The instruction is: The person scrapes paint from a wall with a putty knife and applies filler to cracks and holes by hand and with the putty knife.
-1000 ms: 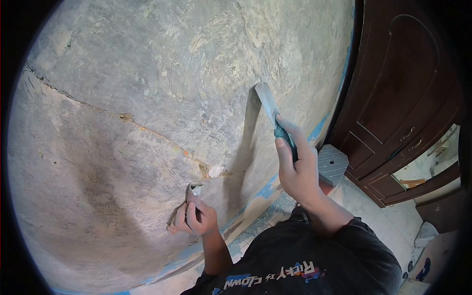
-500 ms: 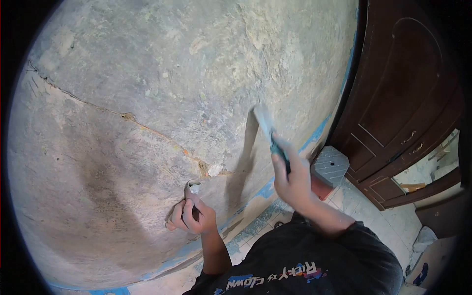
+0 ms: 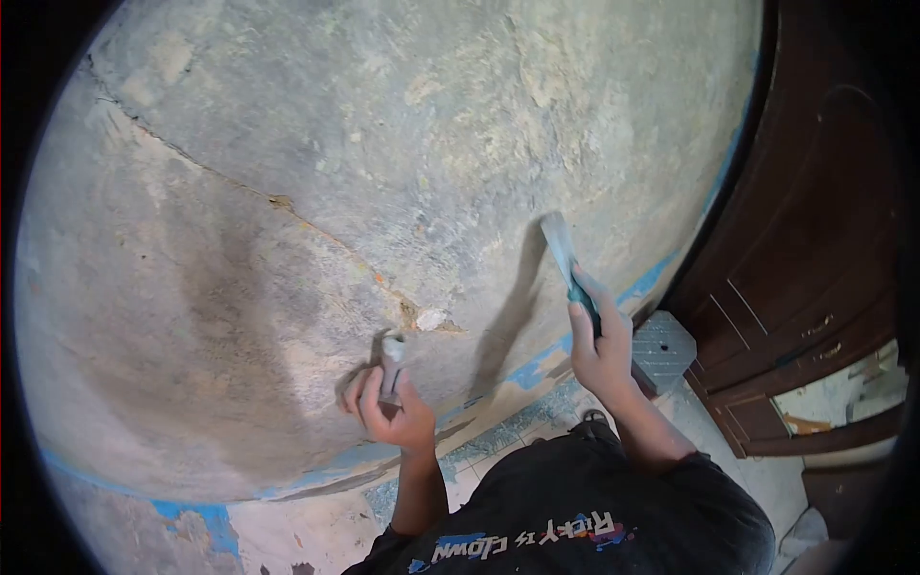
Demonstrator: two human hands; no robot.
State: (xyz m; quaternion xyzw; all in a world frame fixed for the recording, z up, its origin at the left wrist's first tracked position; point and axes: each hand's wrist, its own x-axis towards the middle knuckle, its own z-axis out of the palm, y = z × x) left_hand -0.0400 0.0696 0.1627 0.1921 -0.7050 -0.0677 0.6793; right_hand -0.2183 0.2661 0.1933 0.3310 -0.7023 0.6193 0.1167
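My right hand point(image 3: 604, 356) is wrapped round the dark teal handle of a scraper point(image 3: 558, 241). Its flat metal blade points up in front of the wall point(image 3: 460, 163) and casts a long shadow there. In my left hand point(image 3: 401, 418) is a short grey tool point(image 3: 390, 360) with some whitish paste at its tip; the fingers cover its lower part. That tip sits just below a hole point(image 3: 410, 312) at the end of a long crack point(image 3: 335, 251). A white lump of filler point(image 3: 433, 318) fills part of the hole.
Blue paint remnants point(image 3: 537, 369) run along the wall's lower edge. To the right stand a grey-topped stool point(image 3: 663, 347) and a dark wooden cabinet point(image 3: 815, 220) with a mirror. Paint flakes lie on the tiled floor point(image 3: 465, 476).
The view has shifted, so the wall sits differently in it. My left hand has turned its tool more upright beside the hole. My right hand keeps hold of the scraper, its blade farther right.
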